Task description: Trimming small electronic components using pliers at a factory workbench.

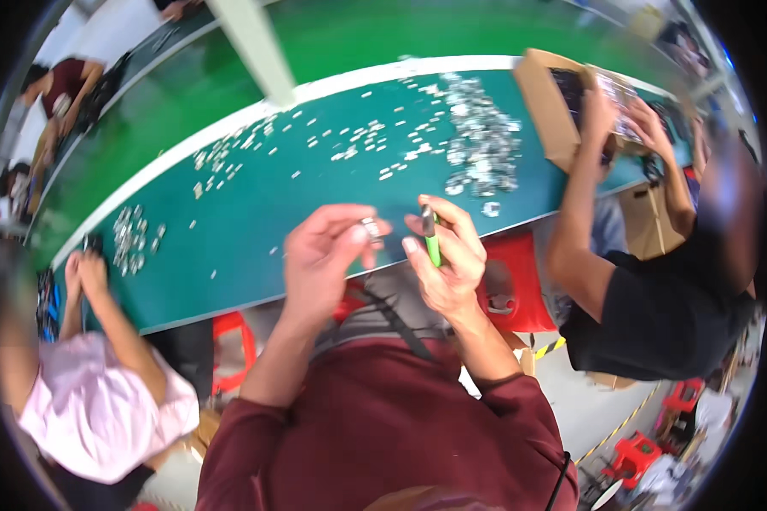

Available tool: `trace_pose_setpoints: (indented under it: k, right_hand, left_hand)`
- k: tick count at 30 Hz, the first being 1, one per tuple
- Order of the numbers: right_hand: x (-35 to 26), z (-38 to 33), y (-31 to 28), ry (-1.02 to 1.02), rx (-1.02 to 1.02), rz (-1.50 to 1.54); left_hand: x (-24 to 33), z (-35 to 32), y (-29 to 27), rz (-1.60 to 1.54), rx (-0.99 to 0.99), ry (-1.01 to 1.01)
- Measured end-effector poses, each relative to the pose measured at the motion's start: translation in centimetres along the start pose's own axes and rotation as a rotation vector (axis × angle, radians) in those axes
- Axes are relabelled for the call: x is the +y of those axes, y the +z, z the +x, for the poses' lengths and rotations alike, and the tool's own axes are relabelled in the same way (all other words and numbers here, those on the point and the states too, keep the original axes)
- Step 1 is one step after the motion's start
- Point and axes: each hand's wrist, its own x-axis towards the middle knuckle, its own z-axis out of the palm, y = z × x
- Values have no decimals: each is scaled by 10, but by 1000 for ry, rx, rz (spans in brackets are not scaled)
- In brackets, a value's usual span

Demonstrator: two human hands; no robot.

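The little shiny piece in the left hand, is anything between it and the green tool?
Only fingertips show between them, from the left hand pinching the small shiny piece and the right hand holding the green-handled tool; no other object visibly blocks the gap.

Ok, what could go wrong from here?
The small silvery piece pinched in the left hand might slip. The slim green-handled tool has its dark end beside the fingers of the right hand; if sharp, it could nick them. A dropped piece could get lost near the heap of shiny pieces on the dark green tabletop.
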Motion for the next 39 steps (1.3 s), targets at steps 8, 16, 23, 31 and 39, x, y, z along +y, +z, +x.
trace_pose_setpoints:
  k: [8, 16, 23, 31, 39]
  right_hand:
    - [-39, -6, 38, 43, -56, 77]
    - [-58, -6, 50, -66, -171, 65]
    - [-62, -1, 44, -104, -168, 26]
    - [-63, 0, 47, -116, -213, 73]
    - [-65, -1, 51, -53, -274, 102]
  left_hand:
    - [14, -37, -16, -78, 52, 87]
    - [13, -64, -26, -60, 95, 67]
    - [23, -76, -19, 19, 14, 108]
    - [16, -79, -28, 49, 67, 138]
    - [15, -80, -28, 56, 185, 179]
